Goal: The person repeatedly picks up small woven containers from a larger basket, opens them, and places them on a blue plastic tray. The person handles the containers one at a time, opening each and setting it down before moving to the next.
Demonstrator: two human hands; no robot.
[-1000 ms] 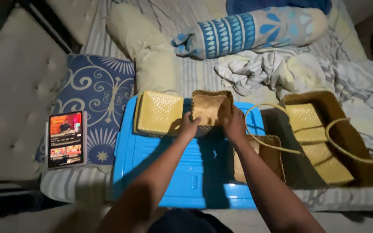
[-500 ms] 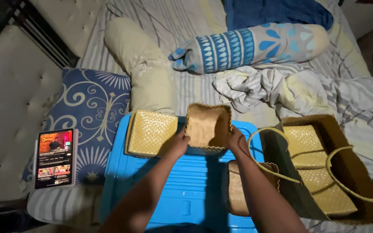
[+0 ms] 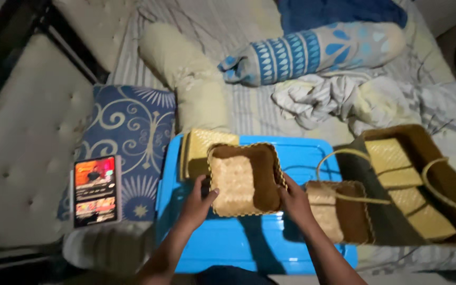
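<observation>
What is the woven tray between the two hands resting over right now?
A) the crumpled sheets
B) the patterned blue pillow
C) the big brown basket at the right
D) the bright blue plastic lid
D: the woven tray sits over the bright blue plastic lid, with the left hand and the right hand each keeping a grip on one side of it.

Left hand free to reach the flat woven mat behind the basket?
Probably not right away: the left hand grips the square woven straw basket, which overlaps the flat woven straw mat on the blue plastic lid.
</observation>
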